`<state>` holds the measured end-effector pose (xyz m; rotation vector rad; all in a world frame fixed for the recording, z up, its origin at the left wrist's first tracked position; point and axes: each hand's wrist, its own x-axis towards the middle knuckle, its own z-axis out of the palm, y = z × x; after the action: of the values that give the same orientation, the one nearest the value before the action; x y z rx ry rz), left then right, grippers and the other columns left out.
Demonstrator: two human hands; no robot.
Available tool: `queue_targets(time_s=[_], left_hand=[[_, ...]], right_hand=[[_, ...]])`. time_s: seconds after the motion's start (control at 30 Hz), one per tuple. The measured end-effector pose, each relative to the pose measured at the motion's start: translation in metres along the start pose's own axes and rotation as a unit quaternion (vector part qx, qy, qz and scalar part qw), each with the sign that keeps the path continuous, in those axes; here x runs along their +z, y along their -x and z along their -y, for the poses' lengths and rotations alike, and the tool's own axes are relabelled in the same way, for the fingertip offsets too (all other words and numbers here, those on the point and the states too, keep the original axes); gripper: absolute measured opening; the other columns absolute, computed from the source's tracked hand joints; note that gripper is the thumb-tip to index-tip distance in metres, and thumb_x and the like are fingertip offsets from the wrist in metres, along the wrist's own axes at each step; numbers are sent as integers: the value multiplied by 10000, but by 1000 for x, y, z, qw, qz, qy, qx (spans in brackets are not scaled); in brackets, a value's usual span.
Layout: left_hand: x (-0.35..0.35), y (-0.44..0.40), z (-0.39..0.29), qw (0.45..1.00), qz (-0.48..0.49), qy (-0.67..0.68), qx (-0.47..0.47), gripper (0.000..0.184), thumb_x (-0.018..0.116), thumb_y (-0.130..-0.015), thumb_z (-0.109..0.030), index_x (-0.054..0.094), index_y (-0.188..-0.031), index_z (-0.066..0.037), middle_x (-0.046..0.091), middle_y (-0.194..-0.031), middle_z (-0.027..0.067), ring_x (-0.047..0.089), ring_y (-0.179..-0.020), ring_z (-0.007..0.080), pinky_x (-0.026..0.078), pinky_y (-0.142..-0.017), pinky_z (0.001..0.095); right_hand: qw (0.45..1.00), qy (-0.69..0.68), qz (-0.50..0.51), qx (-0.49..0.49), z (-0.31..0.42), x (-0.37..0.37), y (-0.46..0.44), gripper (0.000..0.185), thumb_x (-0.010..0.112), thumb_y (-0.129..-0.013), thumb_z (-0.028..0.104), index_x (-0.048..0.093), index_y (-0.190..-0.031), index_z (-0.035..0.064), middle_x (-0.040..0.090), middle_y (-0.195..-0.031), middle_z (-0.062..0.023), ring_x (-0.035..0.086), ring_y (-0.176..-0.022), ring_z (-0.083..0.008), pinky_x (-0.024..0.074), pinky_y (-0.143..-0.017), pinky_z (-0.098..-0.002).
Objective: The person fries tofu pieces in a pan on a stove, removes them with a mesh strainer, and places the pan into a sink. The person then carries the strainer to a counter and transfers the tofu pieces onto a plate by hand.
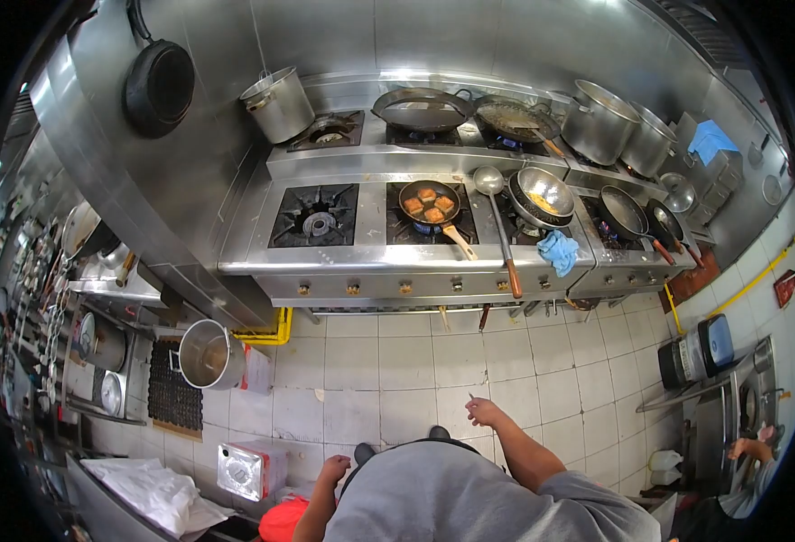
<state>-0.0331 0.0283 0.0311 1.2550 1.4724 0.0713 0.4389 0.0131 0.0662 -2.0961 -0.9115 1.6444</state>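
Observation:
Both my hands hang low over the tiled floor, away from the stove. My right hand [482, 412] is closed round a small thin object whose tip sticks out; I cannot make out what it is. My left hand [335, 468] is beside my body, its fingers curled and too small to read. On the front middle burner, a black frying pan [408, 191] holds several browned pieces of food [434, 214] over a blue flame. A long ladle [500, 226] lies to its right, beside a steel wok [542, 191] with yellow food. A blue cloth [558, 252] hangs at the stove edge.
Pots and pans, including a tall pot [599, 122], stand along the back burners. On the floor at left are a large pot [209, 355] and a square tin [240, 471]. Another person's hand [751, 448] shows at the far right, near a steel counter.

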Motion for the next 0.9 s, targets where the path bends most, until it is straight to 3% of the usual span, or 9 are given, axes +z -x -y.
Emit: queue_targets(time_s=[0.03,0.1,0.2,0.27,0.4,0.47,0.57,0.67,0.9], left_hand=[[0,-4,0,1000,1,-1,1,347,561,-762,-187,570,-1066,-20,626,-842,98,574,-698,162,477,-599,299],[-2,-7,-19,963,12,245,-111,339,556,-806,-243,571,-1067,-27,624,-962,89,564,-863,168,470,-711,328],[-13,1,-77,929,69,362,-45,329,522,-857,-279,563,-1083,-45,598,-1067,77,531,-969,170,450,-777,347],[-18,3,-111,921,91,379,-14,336,511,-872,-289,550,-1101,-46,591,-1083,74,522,-991,167,437,-803,347],[-18,11,-168,903,136,406,41,379,477,-907,-338,514,-1154,-52,561,-1144,79,498,-1048,161,397,-876,340],[-10,2,-171,886,165,431,52,385,467,-914,-337,504,-1170,-53,554,-1158,81,497,-1058,165,398,-878,338],[-12,17,-189,859,199,466,69,355,455,-925,-300,485,-1177,-51,544,-1176,95,519,-1042,182,406,-874,341],[-23,20,-187,850,230,468,73,299,467,-921,-256,475,-1133,-46,537,-1182,111,544,-997,190,418,-867,346],[-61,-8,-133,843,85,528,49,192,497,-898,-188,453,-1056,-88,592,-840,77,610,-812,253,494,-742,408]], right_hand=[[998,8,-5,-66,-1,3,-3,251,452,-883,195,544,-1078,67,623,-852,-113,606,-622,-182,488,-536,-306],[988,58,-20,-140,17,14,3,247,463,-881,192,543,-1073,60,620,-844,-114,606,-642,-184,493,-568,-313],[954,125,-33,-271,85,40,41,232,477,-889,202,543,-1062,63,614,-895,-116,611,-790,-223,494,-697,-337],[867,191,-101,-450,104,66,42,230,469,-900,216,542,-1077,88,599,-978,-116,583,-915,-269,472,-783,-352],[888,166,-27,-427,163,102,88,239,455,-907,225,524,-1109,118,582,-1049,-110,549,-990,-290,452,-827,-355],[845,220,59,-483,171,115,93,276,456,-905,242,489,-1155,132,578,-1074,-107,556,-976,-289,464,-803,-366],[834,321,130,-429,167,132,81,301,445,-909,248,456,-1190,142,551,-1131,-104,557,-973,-291,475,-783,-383],[823,334,128,-442,165,145,75,438,513,-870,295,389,-1274,177,497,-1206,-114,559,-972,-298,483,-768,-398],[852,296,49,-429,185,149,74,555,568,-834,276,349,-1329,156,472,-1196,-146,539,-978,-328,476,-786,-387]])
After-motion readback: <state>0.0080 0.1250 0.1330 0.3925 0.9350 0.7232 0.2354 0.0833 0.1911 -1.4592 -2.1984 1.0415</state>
